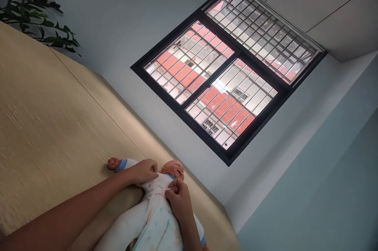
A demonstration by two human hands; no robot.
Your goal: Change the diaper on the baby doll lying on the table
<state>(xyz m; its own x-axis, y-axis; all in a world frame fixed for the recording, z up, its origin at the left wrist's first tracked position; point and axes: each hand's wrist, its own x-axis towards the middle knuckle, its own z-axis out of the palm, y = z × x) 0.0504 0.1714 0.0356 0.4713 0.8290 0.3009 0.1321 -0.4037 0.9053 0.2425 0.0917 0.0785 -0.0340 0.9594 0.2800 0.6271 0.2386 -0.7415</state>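
Note:
A baby doll [169, 166] lies on its back at the lower middle, dressed in a white printed shirt [158, 186] with blue trim at neck and cuffs. My left hand [145, 171] rests on the chest near the doll's shoulder, its fingers closed on the shirt. On the other side of the chest, my right hand [180, 199] pinches the shirt between thumb and fingers. White patterned cloth [161, 223] covers the lower body. One doll hand [113, 163] sticks out on the left; the other arm is partly hidden behind my right forearm.
The doll lies on a light wood-coloured tabletop [53, 125] that meets a pale wall [118, 46]. A dark-framed window [206, 85] with bars is set in this wall. Leaves of a green plant [38, 22] hang at the upper left.

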